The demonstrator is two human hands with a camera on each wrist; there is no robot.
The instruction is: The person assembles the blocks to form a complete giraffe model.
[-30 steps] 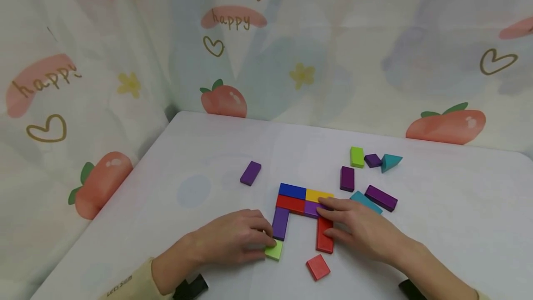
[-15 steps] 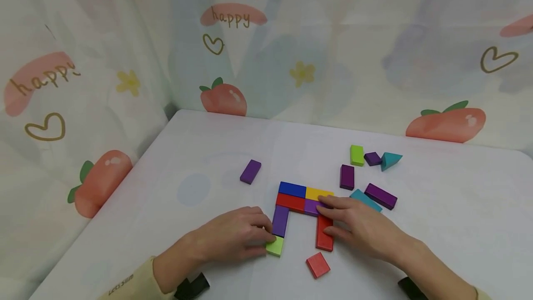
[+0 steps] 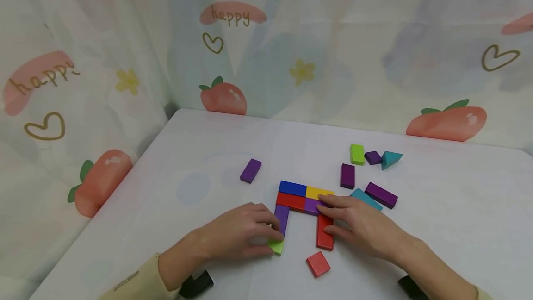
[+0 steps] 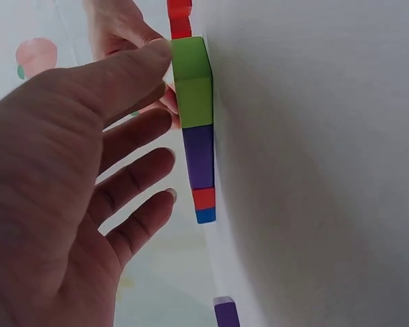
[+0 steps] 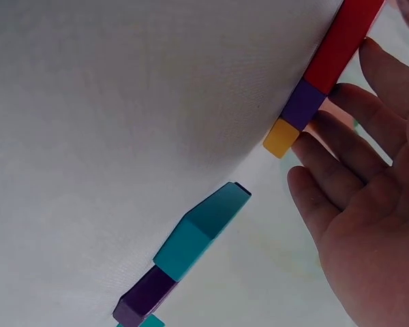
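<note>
In the head view my left hand (image 3: 245,231) reaches over a light green block (image 3: 277,247), fingers fairly straight. The left wrist view shows the thumb touching that block's end. Against the green block's far end lies a purple block (image 3: 282,217). My right hand (image 3: 360,223) rests with extended fingers along a red block (image 3: 325,232), a small purple block (image 3: 311,206) and a yellow block (image 3: 319,192), partly covering them. A blue block (image 3: 293,188) and another red block (image 3: 290,201) complete the top bar of this flat, table-shaped arrangement. Neither palm encloses anything.
A loose red square block (image 3: 318,264) lies in front. One purple block (image 3: 251,171) sits at back left. On the right are a green block (image 3: 357,154), several purple pieces (image 3: 347,176), a teal block (image 3: 366,199) and a teal triangular piece (image 3: 391,159). Patterned cloth surrounds the white table (image 3: 200,147).
My left hand has shifted slightly right and away from me over the green block, which has moved a little and lines up more closely with the purple block. The right hand stays put.
</note>
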